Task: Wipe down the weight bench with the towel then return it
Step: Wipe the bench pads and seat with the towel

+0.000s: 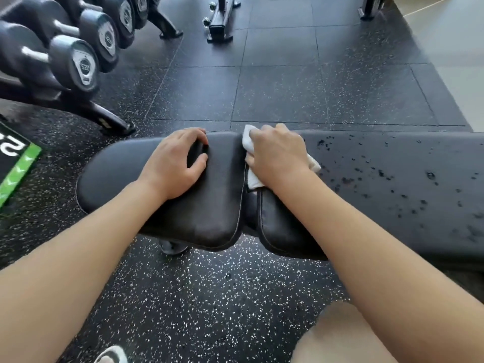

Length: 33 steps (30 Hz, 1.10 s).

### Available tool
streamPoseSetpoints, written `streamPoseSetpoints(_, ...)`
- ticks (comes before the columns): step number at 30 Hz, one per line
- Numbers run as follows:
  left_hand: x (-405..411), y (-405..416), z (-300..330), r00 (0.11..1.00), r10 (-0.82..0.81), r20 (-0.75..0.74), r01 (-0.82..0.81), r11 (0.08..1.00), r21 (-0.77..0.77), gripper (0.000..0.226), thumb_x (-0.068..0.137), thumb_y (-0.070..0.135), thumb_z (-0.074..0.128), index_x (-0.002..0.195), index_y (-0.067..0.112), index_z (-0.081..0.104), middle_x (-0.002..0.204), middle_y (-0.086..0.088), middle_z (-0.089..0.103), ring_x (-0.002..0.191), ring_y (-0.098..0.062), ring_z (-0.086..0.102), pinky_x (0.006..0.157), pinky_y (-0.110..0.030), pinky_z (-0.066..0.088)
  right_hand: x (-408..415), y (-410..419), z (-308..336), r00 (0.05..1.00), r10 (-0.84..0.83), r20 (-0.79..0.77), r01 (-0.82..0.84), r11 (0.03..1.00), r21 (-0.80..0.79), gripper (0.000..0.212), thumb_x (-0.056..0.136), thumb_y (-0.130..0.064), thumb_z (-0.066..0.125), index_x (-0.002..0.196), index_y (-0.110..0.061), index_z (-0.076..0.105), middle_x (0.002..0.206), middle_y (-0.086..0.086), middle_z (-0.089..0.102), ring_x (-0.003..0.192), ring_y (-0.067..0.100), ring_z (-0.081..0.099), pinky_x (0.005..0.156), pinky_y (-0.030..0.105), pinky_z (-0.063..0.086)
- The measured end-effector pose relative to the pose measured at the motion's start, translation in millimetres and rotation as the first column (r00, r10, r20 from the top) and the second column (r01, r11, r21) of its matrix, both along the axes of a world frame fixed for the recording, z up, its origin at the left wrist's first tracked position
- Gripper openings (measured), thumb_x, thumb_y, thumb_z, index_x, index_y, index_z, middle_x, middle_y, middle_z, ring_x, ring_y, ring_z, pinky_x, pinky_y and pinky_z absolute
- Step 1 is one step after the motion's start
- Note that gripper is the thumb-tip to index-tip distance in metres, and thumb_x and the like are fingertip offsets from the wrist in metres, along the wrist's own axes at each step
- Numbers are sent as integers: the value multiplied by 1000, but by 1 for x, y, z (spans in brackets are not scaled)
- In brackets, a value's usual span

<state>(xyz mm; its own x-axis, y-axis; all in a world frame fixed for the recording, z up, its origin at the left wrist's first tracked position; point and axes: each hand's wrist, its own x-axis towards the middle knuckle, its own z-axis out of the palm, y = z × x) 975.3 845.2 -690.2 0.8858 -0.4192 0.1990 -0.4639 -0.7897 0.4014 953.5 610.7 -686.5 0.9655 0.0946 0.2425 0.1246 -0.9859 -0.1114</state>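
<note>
A black padded weight bench (117, 174) runs across the view, split by a gap into a seat pad on the left and a long back pad (392, 205) on the right. Dark droplets speckle the back pad. My left hand (174, 163) rests on the seat pad, fingers curled over its far edge by the gap. My right hand (277, 153) presses a small white towel (252, 179) onto the near end of the back pad, next to the gap. Most of the towel is hidden under the hand.
A rack of dumbbells (78, 61) stands at the upper left, its foot (115, 124) close to the bench. Black machine bases (220, 22) stand at the top. Speckled rubber floor (209, 297) lies all around, with a green and black mat (18, 163) at left.
</note>
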Motion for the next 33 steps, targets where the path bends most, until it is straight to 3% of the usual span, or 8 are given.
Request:
streamPoseSetpoints(4, -1, -2, 4, 1000, 2, -10, -1, 999, 51, 32, 92, 30, 55, 121, 17, 58, 141, 0, 59, 133, -21, 51, 117, -25, 28, -93, -10, -8, 973, 116, 200, -142, 982, 125, 24, 83, -37, 70, 77, -23, 51, 69, -2, 51, 66, 25, 48, 52, 33, 35)
streamPoseSetpoints(8, -2, -2, 7, 1000, -2, -22, 3, 999, 50, 32, 92, 30, 55, 121, 17, 58, 142, 0, 58, 134, -21, 50, 120, -33, 31, -106, -14, -12, 978, 113, 174, -139, 979, 150, 39, 87, -38, 67, 75, -29, 32, 67, -6, 43, 63, 21, 40, 51, 30, 28)
streamPoseSetpoints(11, 0, 0, 3, 1000, -13, -7, 13, 1000, 26, 31, 92, 29, 56, 120, 17, 59, 140, 0, 60, 133, -21, 51, 119, -37, 34, -75, -6, -7, 986, 67, 152, -95, 977, 192, 39, 88, -41, 68, 75, -27, 35, 70, -4, 53, 69, 27, 53, 56, 31, 28)
streamPoseSetpoints(15, 9, 3, -5, 1000, 16, 7, -16, 997, -79, 30, 86, 16, 55, 114, 19, 65, 130, 4, 67, 124, -19, 56, 112, -30, 37, -66, 34, 10, 996, 52, 67, -77, 894, 441, 34, 92, -45, 62, 78, -20, 44, 68, -4, 50, 68, 24, 45, 58, 37, 37)
streamPoseSetpoints(21, 9, 6, -4, 998, 19, -56, -29, 981, -194, 41, 78, 3, 50, 109, 18, 71, 125, 7, 70, 122, -14, 56, 105, -9, 31, -115, 100, -12, 935, 300, 187, -330, 931, 155, 23, 80, -36, 66, 88, -19, 53, 78, 1, 49, 70, 25, 43, 57, 37, 33)
streamPoseSetpoints(27, 13, 17, 6, 984, -36, -176, -7, 972, -236, 42, 80, 8, 52, 112, 24, 75, 135, 9, 67, 129, -7, 54, 113, -15, 33, -103, 138, -8, 898, 393, 197, -421, 898, 129, 46, 89, -42, 60, 127, -15, 59, 79, -1, 50, 70, 23, 44, 54, 39, 38)
streamPoseSetpoints(30, 16, 21, 3, 987, -114, -111, 97, 985, -144, 36, 83, 14, 55, 115, 22, 71, 133, 6, 67, 125, -14, 54, 111, -16, 33, -113, 119, -7, 863, 453, 224, -486, 866, 121, 28, 88, -39, 65, 104, -22, 51, 77, -1, 48, 69, 22, 42, 57, 34, 29)
streamPoseSetpoints(33, 15, 18, -4, 990, -141, 19, 142, 990, -25, 28, 90, 33, 59, 116, 22, 66, 126, 7, 67, 116, -21, 56, 108, -31, 39, -130, 85, -14, 876, 426, 226, -458, 882, 114, 16, 94, -35, 62, 88, -21, 57, 76, -3, 44, 69, 19, 31, 59, 32, 31)
